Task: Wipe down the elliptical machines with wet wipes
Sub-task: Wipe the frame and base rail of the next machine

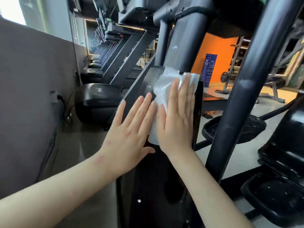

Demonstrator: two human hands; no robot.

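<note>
Two bare forearms (57, 195) reach in from the bottom edge toward the black front housing of an elliptical machine (156, 186). The left hand (130, 134) lies flat on the housing's left edge, fingers straight and slightly spread, grasping nothing. Just beside it, the right hand (176, 116) is also flat, fingers straight and together, pressing a white textured wet wipe (164, 83) against the upper part of the housing. The wipe is spread out under the palm and shows above the fingertips and along the hand's left side, where the left hand's fingertips touch its edge; neither hand curls round it.

Right of the hands, a thick dark handle bar (243, 79) of the machine slants up out of view, with a black foot pedal (236, 125) behind it and another pedal (276, 195) lower right. To the left, a row of treadmills (98, 96) recedes along a grey wall (32, 71), where a plug sits in a wall socket (54, 96). Behind the machine are an orange wall (218, 51), a blue sign (209, 66) and a weight plate (224, 77) on a rack.
</note>
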